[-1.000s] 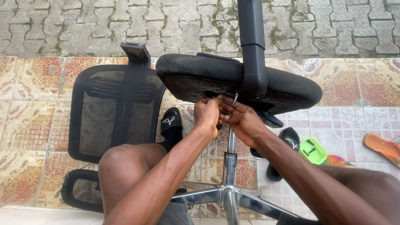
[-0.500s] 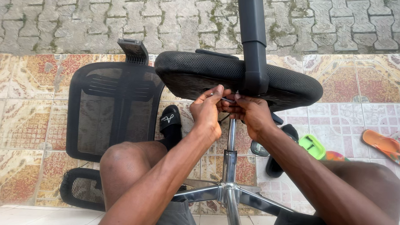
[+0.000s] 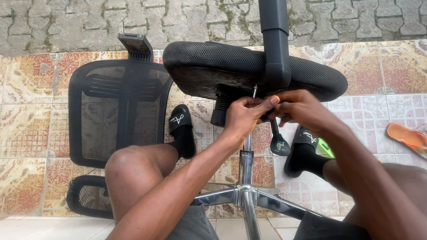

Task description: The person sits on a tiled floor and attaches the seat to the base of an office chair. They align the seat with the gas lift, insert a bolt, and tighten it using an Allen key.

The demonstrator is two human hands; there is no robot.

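Patterned floor tiles (image 3: 25, 141) run under everything, meeting grey paving farther off. Both hands work close together beneath the black chair seat (image 3: 207, 63): the left hand (image 3: 244, 115) pinches a small metal screw (image 3: 254, 91) that points up at the seat's underside, and the right hand (image 3: 300, 110), touching it, has its fingers curled around the fitting there. Directly below the hands stands the chrome column (image 3: 246, 166). Well to their left, a mesh backrest (image 3: 114, 109) lies flat on the floor.
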